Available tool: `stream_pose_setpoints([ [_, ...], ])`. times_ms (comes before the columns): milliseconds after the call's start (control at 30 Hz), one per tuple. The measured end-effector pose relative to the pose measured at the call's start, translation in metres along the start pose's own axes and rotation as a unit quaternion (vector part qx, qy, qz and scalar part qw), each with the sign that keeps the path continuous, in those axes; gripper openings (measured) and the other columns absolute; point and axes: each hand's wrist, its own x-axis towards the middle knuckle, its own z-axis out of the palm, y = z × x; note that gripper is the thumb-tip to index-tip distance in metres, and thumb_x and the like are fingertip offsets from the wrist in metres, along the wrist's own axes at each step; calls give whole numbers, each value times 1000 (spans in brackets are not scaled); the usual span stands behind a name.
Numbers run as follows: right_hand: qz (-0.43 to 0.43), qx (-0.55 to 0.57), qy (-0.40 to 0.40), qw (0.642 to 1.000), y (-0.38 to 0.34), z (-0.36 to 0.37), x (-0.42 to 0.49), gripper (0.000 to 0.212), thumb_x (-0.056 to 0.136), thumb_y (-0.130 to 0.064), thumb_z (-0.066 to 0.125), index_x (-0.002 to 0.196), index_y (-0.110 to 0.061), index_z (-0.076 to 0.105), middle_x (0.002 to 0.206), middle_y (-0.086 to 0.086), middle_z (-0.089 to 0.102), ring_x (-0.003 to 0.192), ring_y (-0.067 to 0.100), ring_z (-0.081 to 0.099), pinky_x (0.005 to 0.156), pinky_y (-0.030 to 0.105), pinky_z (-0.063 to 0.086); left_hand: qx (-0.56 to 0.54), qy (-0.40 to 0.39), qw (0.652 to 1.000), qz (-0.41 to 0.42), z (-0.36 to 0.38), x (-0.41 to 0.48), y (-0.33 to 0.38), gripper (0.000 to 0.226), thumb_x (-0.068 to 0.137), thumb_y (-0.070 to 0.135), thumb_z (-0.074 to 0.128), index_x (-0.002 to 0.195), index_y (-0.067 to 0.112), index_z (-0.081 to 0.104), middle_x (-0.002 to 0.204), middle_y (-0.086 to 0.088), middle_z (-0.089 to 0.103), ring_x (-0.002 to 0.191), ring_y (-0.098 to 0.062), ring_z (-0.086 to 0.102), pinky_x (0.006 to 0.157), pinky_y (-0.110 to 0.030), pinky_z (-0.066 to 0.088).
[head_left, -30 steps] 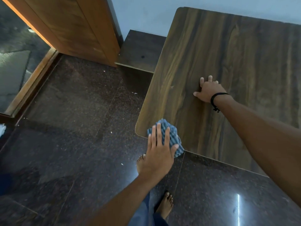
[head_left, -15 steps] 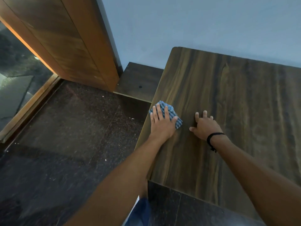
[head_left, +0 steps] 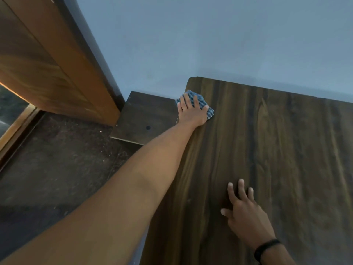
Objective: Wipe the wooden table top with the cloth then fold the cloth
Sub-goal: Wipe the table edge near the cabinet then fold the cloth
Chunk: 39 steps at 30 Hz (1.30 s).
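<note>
The crumpled blue-and-white checked cloth (head_left: 201, 100) lies on the dark wood-grain tabletop (head_left: 277, 150), close to its far left corner and at its left edge. This is about 11 o'clock from the right hand (head_left: 245, 213).

The left hand (head_left: 191, 112) lies on top of the cloth with the arm stretched out. Its fingers (head_left: 186, 100) are spread and extended. They press the cloth flat against the surface and do not grip it. The right hand rests palm down on the tabletop, well apart from the cloth. Its fingers are open and hold nothing. A black wristband (head_left: 266, 245) sits on the right wrist.

Step in hand: wiping. The cloth is bunched and unfolded, so the folding step is not yet begun. The stroke is at the far limit of the left edge. The wide area from 1 o'clock to 3 o'clock of the cloth shows no sign either way of being wiped.

The next move probably calls for steady downward pressure and a sweep toward 3 o'clock or back toward 6 o'clock. Keep the cloth inside the left edge so that it does not slide off.

The tabletop butts against a pale blue wall (head_left: 210, 35) at 12 o'clock. A low dark wooden stand (head_left: 145, 119) sits at 9 o'clock of the cloth, below tabletop level. An orange-brown wooden door (head_left: 47, 64) stands at 10 o'clock. A dark speckled stone floor (head_left: 57, 159) extends at 8 o'clock.
</note>
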Motion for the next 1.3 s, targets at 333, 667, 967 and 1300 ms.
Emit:
stream_pose_setpoints([
  [333,55,-4,-59,997,-14,-26,7,99,92,-57,59,159,-11,3,159,11,-26,151,46,4,121,42,27,-4,-17,1000,17,-38,93,29,74,104,59,15,159,18,-14,160,-17,-31,147,-33,-30,120,-47,-18],
  [667,41,33,1,999,-2,-11,6,99,97,-57,47,151,2,-13,151,-23,-42,150,34,-15,124,36,16,24,24,993,111,-21,67,11,73,105,57,14,160,16,-9,161,-18,-26,149,-35,-23,122,-49,-11],
  [967,76,94,2,993,-7,-20,-5,70,97,-48,52,158,-37,19,167,-11,-4,154,20,6,116,35,32,69,-41,968,239,64,-109,-24,67,104,57,16,157,27,-13,160,-8,-31,145,-23,-31,120,-45,-12],
  [1300,117,267,192,937,-49,-61,49,76,97,-51,55,157,-14,25,152,6,38,139,23,35,111,37,36,-94,88,989,76,11,-116,-15,61,91,30,70,145,14,46,139,-4,51,129,-23,43,104,-37,41],
])
